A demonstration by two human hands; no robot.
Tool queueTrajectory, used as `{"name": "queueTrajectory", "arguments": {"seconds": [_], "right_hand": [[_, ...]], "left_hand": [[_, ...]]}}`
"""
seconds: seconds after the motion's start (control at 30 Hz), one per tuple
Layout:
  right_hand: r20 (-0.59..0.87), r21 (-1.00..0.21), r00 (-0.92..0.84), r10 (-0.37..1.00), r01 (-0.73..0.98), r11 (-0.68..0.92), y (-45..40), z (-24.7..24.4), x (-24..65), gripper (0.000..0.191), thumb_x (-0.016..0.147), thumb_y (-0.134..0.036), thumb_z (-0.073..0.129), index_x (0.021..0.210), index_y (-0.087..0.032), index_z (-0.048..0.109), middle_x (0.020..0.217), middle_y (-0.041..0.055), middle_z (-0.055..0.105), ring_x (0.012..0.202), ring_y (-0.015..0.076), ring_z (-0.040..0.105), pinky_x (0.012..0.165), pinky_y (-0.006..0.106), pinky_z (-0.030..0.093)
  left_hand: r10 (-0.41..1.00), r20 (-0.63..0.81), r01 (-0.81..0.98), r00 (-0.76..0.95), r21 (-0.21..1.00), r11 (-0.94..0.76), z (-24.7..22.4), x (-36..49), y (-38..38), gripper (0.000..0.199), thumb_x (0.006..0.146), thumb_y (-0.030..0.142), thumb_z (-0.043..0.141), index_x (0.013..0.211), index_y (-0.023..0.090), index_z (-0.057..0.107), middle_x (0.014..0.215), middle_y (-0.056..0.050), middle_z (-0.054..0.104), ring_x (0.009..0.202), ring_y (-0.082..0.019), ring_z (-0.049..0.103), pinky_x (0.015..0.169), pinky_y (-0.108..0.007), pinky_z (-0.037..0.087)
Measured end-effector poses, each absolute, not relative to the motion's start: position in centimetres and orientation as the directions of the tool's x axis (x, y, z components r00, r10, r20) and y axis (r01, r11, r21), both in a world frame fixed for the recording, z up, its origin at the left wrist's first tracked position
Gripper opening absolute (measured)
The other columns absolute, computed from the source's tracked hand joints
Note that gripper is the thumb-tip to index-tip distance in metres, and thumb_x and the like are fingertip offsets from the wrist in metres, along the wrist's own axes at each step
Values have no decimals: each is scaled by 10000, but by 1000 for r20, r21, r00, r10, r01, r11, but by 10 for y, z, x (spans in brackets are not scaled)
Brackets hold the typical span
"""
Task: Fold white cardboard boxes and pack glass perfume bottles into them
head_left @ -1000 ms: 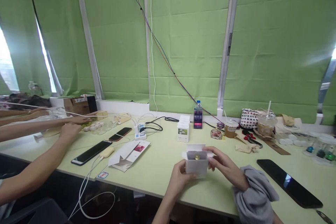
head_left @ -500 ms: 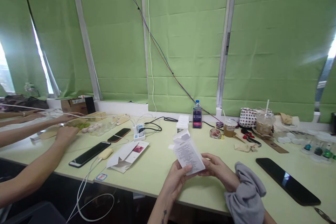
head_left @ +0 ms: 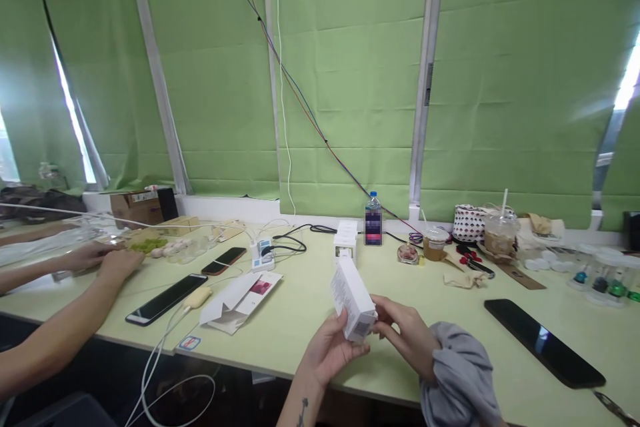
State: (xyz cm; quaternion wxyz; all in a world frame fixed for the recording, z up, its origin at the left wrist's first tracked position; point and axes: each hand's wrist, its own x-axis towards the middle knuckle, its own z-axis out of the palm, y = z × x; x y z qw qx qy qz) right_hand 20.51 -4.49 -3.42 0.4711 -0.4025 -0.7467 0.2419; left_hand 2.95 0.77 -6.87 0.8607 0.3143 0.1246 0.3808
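A small white box (head_left: 351, 299) with fine grey print on its side is held tilted above the table's front edge. My left hand (head_left: 333, 349) grips it from the left and below, thumb on the near face. On the other side, the fingers of my right hand (head_left: 403, 330) pinch the box's lower right end; a grey scrunchie (head_left: 457, 370) wraps that wrist. Behind the box stands a row of similar white boxes (head_left: 345, 237). An unfolded white paper packet (head_left: 241, 300) lies to the left.
Phones (head_left: 167, 298) and a power strip (head_left: 263, 255) with cables lie left. A bottle (head_left: 373, 219), iced drinks (head_left: 435, 244), a dark phone (head_left: 544, 340) and small jars (head_left: 600, 280) stand or lie right. Another person's hands (head_left: 120, 263) work at far left.
The box has turned in my hands, so its narrow side and end now show. The other person's hands have shifted at the far left. The view has moved slightly.
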Motion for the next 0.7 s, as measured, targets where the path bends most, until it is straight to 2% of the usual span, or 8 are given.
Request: {"name": "queueTrajectory", "arguments": {"seconds": [0.17,0.37,0.43,0.53,0.63,0.7], "right_hand": [[526,-676,-242,815,461,574,-49,-36,200,289,863,-138,438,1080,-207,614,747,-5,639,594,113,579,568,203,477],[577,-609,-214,788,529,590,-52,-37,192,241,942,-222,392,899,-205,628,676,-6,602,563,123,553,568,218,448],[637,-570,-189,748,538,621,-54,-36,188,226,949,-252,398,937,-207,618,724,13,607,627,144,568,618,238,464],[705,-515,-174,687,540,665,-55,-38,183,233,921,-324,474,1072,-189,588,934,78,611,863,205,591,772,296,493],[731,-535,-111,674,521,665,-51,-44,181,329,872,-371,563,1134,-172,566,1101,115,581,1030,244,567,878,326,487],[737,-552,-53,674,529,645,-45,-49,183,310,874,-338,568,1139,-177,562,1083,106,605,1018,237,582,864,316,497]], "left_hand": [[668,62,-497,742,718,486,-67,24,11,354,760,361,730,995,117,629,860,-115,705,687,-207,669,606,-301,501],[671,69,-513,738,704,491,-64,23,9,306,798,366,686,969,115,650,842,-101,687,657,-175,636,617,-294,455],[692,84,-552,717,675,490,-63,27,5,302,803,372,679,962,116,662,858,-101,689,677,-177,634,640,-307,462],[735,119,-623,667,629,464,-61,35,0,299,788,355,702,973,122,674,892,-92,693,730,-166,629,677,-295,467],[730,143,-586,668,707,397,-58,41,-3,353,769,360,722,1003,101,670,919,-119,694,789,-195,642,722,-308,475],[747,141,-524,650,795,306,-53,43,-3,409,774,386,711,1071,113,642,1024,-156,678,888,-253,651,784,-368,484]]}}
